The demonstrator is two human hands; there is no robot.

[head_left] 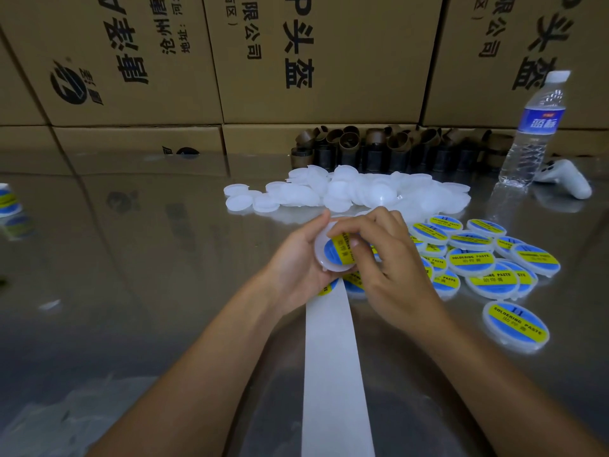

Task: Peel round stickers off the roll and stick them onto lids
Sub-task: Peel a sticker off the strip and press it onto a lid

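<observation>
My left hand (296, 268) grips a white round lid (324, 262) from the left, above the steel table. A blue and yellow round sticker (337, 250) lies on the lid's face, and the fingers of my right hand (382, 255) press it down from the right. Below my hands a white strip of sticker backing paper (331, 357) runs toward me, with more stickers (354, 280) partly hidden under my hands. A heap of plain white lids (356, 191) lies beyond my hands. Several stickered lids (478, 258) are spread to the right.
Cardboard boxes (296, 61) form a wall at the back. Brown cardboard cores (379, 146) stand behind the lid heap. At the right stand a water bottle (534, 133) and a white game controller (566, 178). A sticker roll (8, 199) shows at the left edge.
</observation>
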